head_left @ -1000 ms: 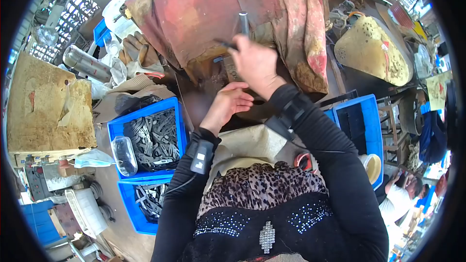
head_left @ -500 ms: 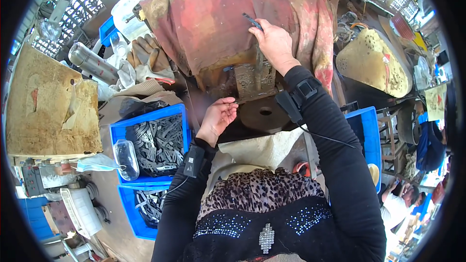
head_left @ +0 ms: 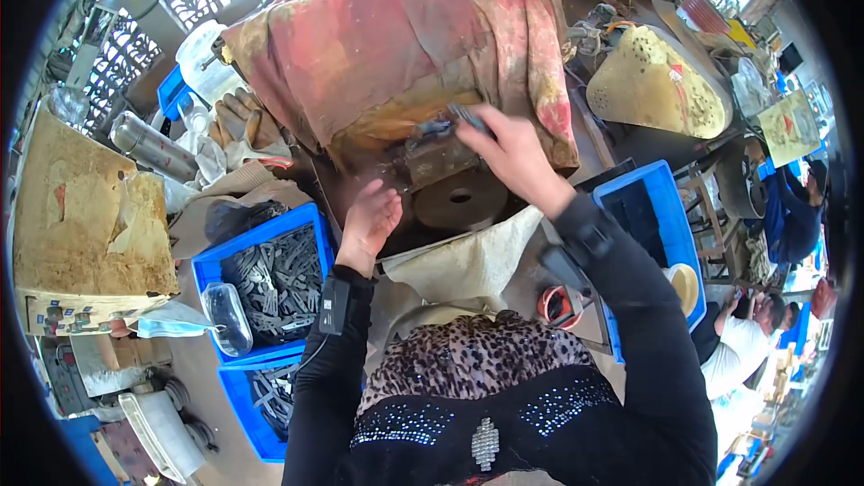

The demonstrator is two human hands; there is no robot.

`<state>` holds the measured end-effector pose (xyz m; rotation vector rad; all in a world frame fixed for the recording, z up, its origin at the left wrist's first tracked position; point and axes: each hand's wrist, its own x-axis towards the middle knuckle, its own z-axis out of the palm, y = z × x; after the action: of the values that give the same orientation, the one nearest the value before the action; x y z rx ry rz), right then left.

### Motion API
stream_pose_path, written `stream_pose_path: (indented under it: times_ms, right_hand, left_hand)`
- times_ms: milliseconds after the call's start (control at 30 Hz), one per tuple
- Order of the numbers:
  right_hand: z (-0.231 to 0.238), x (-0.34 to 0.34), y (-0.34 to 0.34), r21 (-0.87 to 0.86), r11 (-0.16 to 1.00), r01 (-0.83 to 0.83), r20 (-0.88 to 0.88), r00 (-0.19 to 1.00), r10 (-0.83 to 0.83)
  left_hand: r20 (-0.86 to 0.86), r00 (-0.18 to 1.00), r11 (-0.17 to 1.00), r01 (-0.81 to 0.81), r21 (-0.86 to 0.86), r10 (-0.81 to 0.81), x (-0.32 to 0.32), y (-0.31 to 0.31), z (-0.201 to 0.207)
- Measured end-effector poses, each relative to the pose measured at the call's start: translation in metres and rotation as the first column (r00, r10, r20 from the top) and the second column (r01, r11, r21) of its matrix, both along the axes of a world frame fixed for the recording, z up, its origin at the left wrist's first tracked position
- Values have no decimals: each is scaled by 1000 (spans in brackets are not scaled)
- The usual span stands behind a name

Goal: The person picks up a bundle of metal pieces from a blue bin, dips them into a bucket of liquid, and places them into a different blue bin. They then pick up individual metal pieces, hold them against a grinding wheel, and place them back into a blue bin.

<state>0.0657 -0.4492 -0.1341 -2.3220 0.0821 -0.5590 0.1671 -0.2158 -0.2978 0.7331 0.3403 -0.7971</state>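
In front of me stands a machine under a stained red-brown cloth [head_left: 378,27], with a metal block [head_left: 441,162] showing below it. A round dark disc [head_left: 461,198] with a hole in its middle lies just in front of the block. My right hand [head_left: 517,157] is closed around a dark, narrow tool [head_left: 470,119] whose kind I cannot make out; its tip is above the block. My left hand [head_left: 371,220] is to the left of the disc, palm up, fingers loosely stretched and holding nothing visible.
On the left, a blue bin [head_left: 279,283] is heaped with flat grey metal pieces; a second blue bin [head_left: 261,405] sits nearer. A clear plastic box [head_left: 227,318] leans on the first. To the right stand another blue bin [head_left: 666,207] and a pale bowl [head_left: 686,288].
My right hand has come down and nearer with the tool, from over the cloth to the block. My left hand has drawn back left, its fingers loosening. The view has shifted slightly.
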Motion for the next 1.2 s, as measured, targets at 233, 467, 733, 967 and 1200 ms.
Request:
stream_pose_path:
  times_ms: [233, 467, 733, 967, 1200]
  right_hand:
    - [-41, -141, 12, -90, 976, -198, -86, 978, 190]
    - [-67, -178, 9, -126, 954, -271, -236, 942, 237]
    - [-53, -152, -11, 521, 853, -36, -141, 982, 128]
    - [-41, -102, -12, 807, 547, 223, -360, 920, 157]
    - [-62, -88, -30, 855, 439, 277, -375, 914, 153]
  left_hand:
    - [-12, 998, 997, 67, -47, -67, 15, -11, -11]
    - [19, 979, 973, 197, 119, -201, 5, -19, -14]
    - [277, 853, 841, 288, 457, -443, 7, -22, -15]
    - [256, 818, 755, 293, 586, -516, 15, -20, -15]
    - [341, 905, 967, 225, 119, -253, 10, -23, 40]
